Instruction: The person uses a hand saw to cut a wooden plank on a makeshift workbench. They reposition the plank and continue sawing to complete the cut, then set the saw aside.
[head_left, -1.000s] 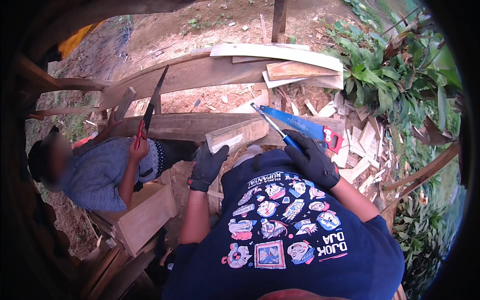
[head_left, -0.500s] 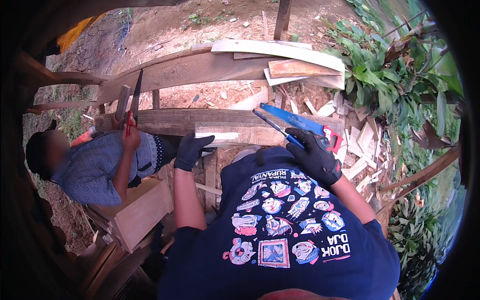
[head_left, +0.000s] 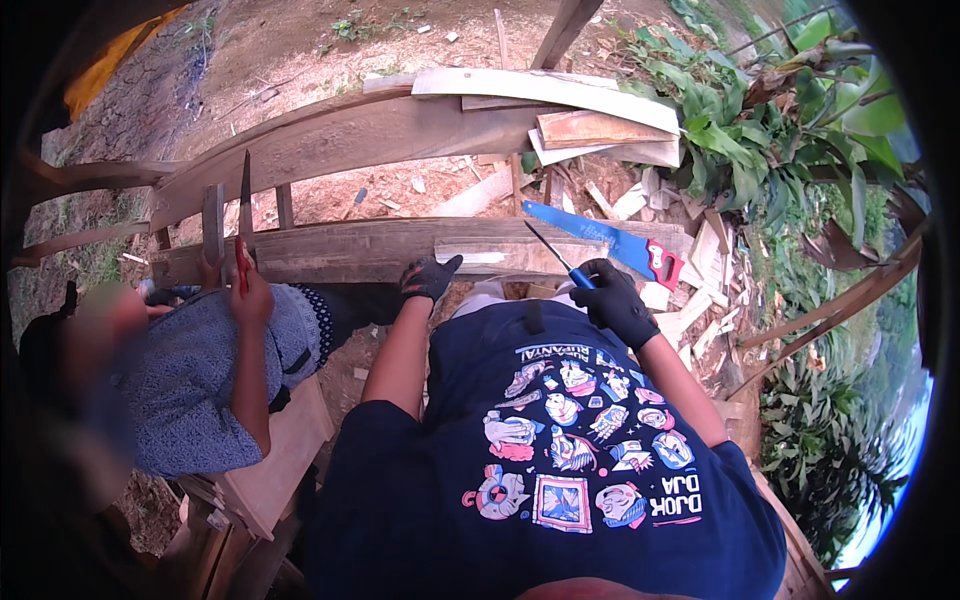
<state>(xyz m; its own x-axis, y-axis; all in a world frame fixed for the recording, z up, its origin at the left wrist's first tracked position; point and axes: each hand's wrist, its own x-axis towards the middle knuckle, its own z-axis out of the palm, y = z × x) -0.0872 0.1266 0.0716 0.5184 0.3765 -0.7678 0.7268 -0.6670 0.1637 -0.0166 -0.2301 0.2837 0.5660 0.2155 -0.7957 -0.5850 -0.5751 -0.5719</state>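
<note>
A short wooden piece [head_left: 535, 252] with a whitish patch on top lies along the bench plank [head_left: 340, 245] in front of me. My left hand [head_left: 428, 280], in a dark glove, is closed at its left end, one digit laid over the wood; the other fingers are partly hidden. In my gloved right hand [head_left: 615, 305] is a file [head_left: 548, 245] with a blue handle, its dark narrow blade slanting up and left over the wooden piece. Just beyond, a handsaw [head_left: 600, 237] with a blue blade and red handle rests at the bench's right part.
At my left, another person [head_left: 215, 370] holds a red-handled saw [head_left: 245, 215] upright and an upright wooden piece [head_left: 213, 225]. Several boards [head_left: 550, 92] are stacked on a far plank [head_left: 330, 150]. Wood offcuts [head_left: 705, 280] litter the ground at right, beside leafy plants [head_left: 710, 135].
The wooden piece now sits lower and further right on the bench. My left hand has shifted right with it. The file's blade points more steeply upward, and the handsaw shows more clearly.
</note>
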